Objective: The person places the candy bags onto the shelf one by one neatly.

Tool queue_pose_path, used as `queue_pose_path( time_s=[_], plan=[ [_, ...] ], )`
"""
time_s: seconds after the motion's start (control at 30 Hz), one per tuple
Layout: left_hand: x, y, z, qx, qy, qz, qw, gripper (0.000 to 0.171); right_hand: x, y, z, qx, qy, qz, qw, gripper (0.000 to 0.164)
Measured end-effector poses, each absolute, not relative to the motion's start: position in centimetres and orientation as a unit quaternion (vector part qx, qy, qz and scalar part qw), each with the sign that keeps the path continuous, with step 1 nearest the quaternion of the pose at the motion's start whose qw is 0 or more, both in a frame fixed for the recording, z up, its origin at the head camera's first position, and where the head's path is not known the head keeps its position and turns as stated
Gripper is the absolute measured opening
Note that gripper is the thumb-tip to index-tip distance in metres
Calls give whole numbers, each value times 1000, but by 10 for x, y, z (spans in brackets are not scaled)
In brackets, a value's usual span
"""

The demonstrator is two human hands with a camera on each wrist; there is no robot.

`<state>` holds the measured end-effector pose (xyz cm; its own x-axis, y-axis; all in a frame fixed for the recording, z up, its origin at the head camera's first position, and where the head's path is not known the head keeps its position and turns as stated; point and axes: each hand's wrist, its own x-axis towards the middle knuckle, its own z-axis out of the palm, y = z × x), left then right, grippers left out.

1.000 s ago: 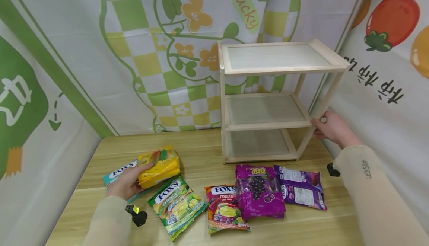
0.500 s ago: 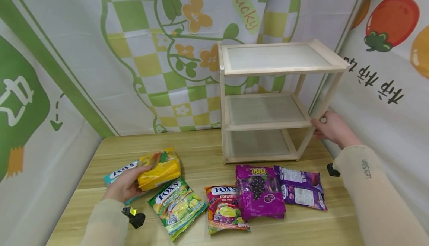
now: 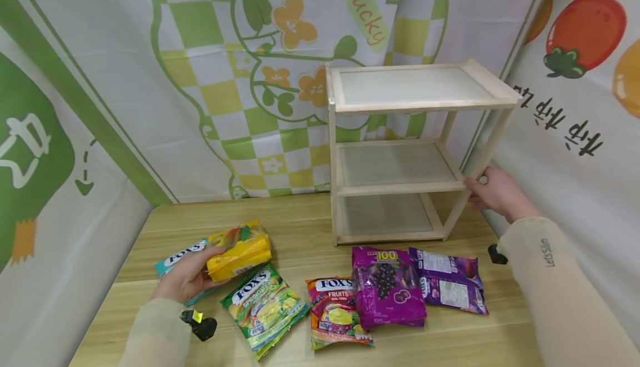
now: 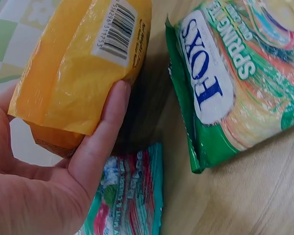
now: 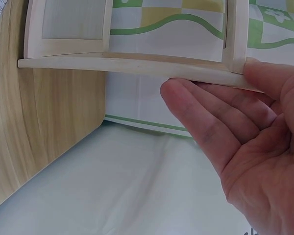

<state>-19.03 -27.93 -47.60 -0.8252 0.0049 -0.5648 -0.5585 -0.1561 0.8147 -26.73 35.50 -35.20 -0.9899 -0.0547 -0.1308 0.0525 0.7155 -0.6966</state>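
My left hand (image 3: pixel 187 275) grips a yellow candy bag (image 3: pixel 245 250) by its left end. In the left wrist view the bag (image 4: pixel 78 63) sits between thumb and fingers, its barcode side showing. Partly hidden beneath hand and bag is a teal Fox's mint bag (image 3: pixel 172 259). A green Fox's Spring Tea bag (image 3: pixel 265 306) lies just right of them. My right hand (image 3: pixel 500 192) pinches the front right post of a three-tier pale wooden rack (image 3: pixel 425 104) at middle-shelf height. The right wrist view shows thumb and fingers on opposite sides of that post (image 5: pixel 152 68).
An orange-red Fox's Fruits bag (image 3: pixel 335 311), a purple grape candy bag (image 3: pixel 387 289) and a dark purple bag (image 3: pixel 450 278) lie in front of the rack. Printed cloth walls (image 3: pixel 280 156) enclose the wooden table (image 3: pixel 295 222) at back and sides.
The left hand has drawn back slightly to the left, and the yellow bag has tilted so that its barcode shows. The right hand and the rack have stayed put.
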Motion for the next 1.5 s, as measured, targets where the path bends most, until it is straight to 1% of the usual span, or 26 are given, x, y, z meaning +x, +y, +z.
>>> queue_pose_path(
  time_s=[0.37, 0.67, 0.9, 1.0, 1.13, 1.4, 1.5],
  plan=[
    [-191, -278, -464, -202, 618, 738, 180, 69, -267, 356, -354, 2, 920, -387, 70, 59],
    [-194, -275, -453, -194, 616, 743, 174, 73, -267, 355, -353, 2, 919, -388, 72, 59],
    [-197, -270, -437, -161, 611, 756, 170, 56, -267, 355, -352, 1, 918, -390, 73, 57],
    [-197, -267, -430, -147, 611, 760, 166, 54, -267, 355, -352, 0, 918, -391, 74, 58],
    [-198, -262, -420, -139, 616, 760, 156, 59, -266, 355, -352, 1, 918, -390, 74, 59],
    [-198, -252, -406, -154, 619, 758, 136, 83, -266, 354, -353, 1, 919, -387, 72, 61],
    [-199, -250, -402, -154, 620, 758, 129, 88, -266, 354, -353, 2, 920, -386, 72, 60]
  ],
)
